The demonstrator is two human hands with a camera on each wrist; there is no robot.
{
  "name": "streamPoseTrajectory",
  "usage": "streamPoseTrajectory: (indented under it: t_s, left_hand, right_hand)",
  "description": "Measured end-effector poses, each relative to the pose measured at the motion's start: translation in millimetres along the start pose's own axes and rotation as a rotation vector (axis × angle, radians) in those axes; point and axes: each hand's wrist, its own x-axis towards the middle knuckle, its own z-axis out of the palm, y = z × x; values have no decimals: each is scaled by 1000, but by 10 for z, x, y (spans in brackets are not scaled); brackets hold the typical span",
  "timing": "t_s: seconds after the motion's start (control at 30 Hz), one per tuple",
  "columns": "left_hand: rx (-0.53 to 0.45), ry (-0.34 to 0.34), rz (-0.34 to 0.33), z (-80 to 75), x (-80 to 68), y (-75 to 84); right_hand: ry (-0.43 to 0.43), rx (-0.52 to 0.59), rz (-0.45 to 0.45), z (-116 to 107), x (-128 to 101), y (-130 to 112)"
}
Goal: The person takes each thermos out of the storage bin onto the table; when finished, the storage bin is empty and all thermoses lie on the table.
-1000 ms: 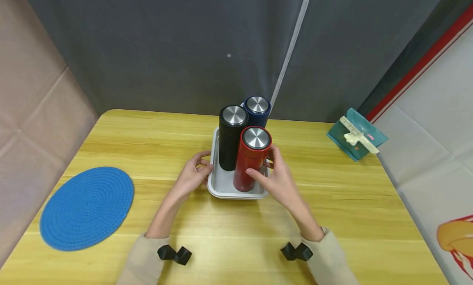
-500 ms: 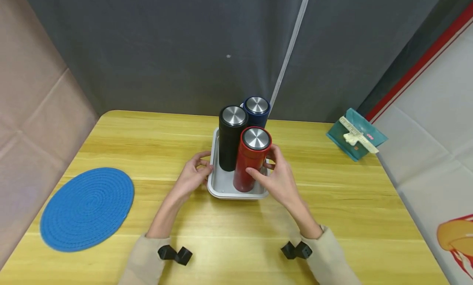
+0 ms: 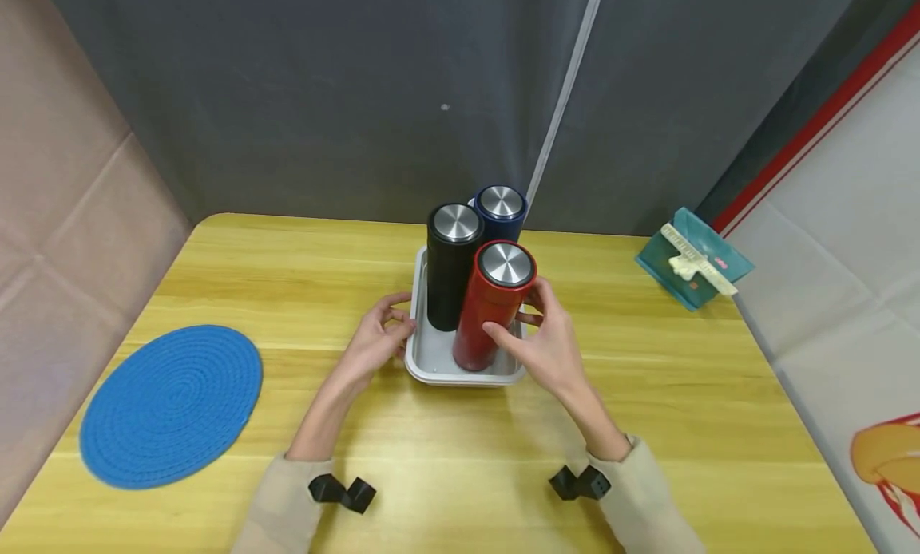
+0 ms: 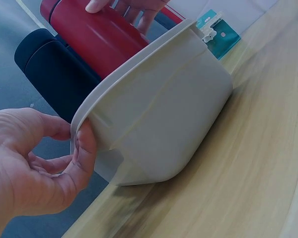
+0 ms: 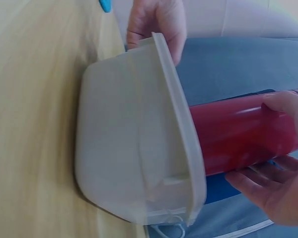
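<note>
Three thermos bottles with silver-topped lids stand in a light grey plastic bin [image 3: 424, 372] on the table. My right hand [image 3: 542, 342] grips the red thermos [image 3: 485, 326], thumb on the near side and fingers around the far right side. The red thermos leans slightly right, its lower part inside the bin. Behind it to the left is the black thermos [image 3: 446, 286], and at the back the blue thermos [image 3: 503, 225], partly hidden. My left hand [image 3: 374, 337] holds the bin's left rim; in the left wrist view its thumb and fingers pinch the bin wall [image 4: 164, 109].
A round blue woven placemat [image 3: 172, 406] lies at the left of the wooden table [image 3: 460, 466]. A teal box [image 3: 686, 275] with a cream clip-like piece across it sits at the back right. A grey curtain [image 3: 323, 99] hangs behind the table.
The top of the red thermos has tipped slightly to the right, and my right hand has shifted a little with it. The left hand keeps its place on the bin rim.
</note>
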Motion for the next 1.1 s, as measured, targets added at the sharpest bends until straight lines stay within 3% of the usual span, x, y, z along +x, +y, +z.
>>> streamPoseTrajectory:
  t_s: [0.33, 1.1]
  left_hand:
    - [-16, -8, 8, 6, 38, 23]
    - [-5, -6, -8, 8, -2, 8]
  right_hand:
    - [24, -8, -70, -145, 78, -148]
    - [43, -53, -87, -354, 179, -397]
